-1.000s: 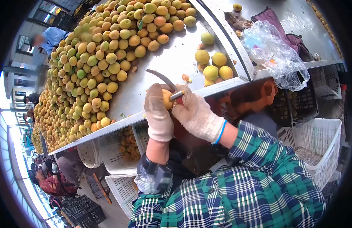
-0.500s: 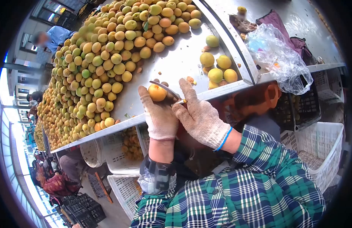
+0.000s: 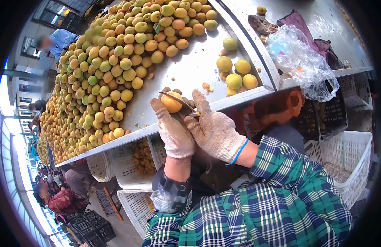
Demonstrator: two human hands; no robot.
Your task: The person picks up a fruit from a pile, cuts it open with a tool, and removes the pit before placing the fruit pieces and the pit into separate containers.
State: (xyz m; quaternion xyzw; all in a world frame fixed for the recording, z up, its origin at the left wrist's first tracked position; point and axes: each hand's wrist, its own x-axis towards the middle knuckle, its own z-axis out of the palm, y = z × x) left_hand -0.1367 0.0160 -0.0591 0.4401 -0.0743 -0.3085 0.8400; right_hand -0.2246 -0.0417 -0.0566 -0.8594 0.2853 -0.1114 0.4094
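My left hand (image 3: 174, 129), in a soiled white glove, is closed round an orange-yellow fruit (image 3: 171, 102) just over the metal table's front edge. A thin curved knife blade (image 3: 178, 100) lies across the top of the fruit. My right hand (image 3: 217, 131), gloved with a blue cuff edge, grips the knife by its handle, of which a small yellow part shows. The hands touch each other. To the left a large heap of yellow, orange and green fruits (image 3: 112, 61) covers the metal table (image 3: 186, 68). Several loose yellow-green fruits (image 3: 233, 81) sit to the right.
Clear plastic bags (image 3: 301, 61) and a purple cloth (image 3: 299, 24) lie on the right-hand table. White crates (image 3: 343, 160) stand below on both sides. A person in blue (image 3: 63, 40) is behind the heap, and another in dark red (image 3: 65, 201) is at lower left.
My left hand has tilted slightly, and the fruit has shifted a little right and down. The blade now lies more across the fruit's top. The person in dark red has moved.
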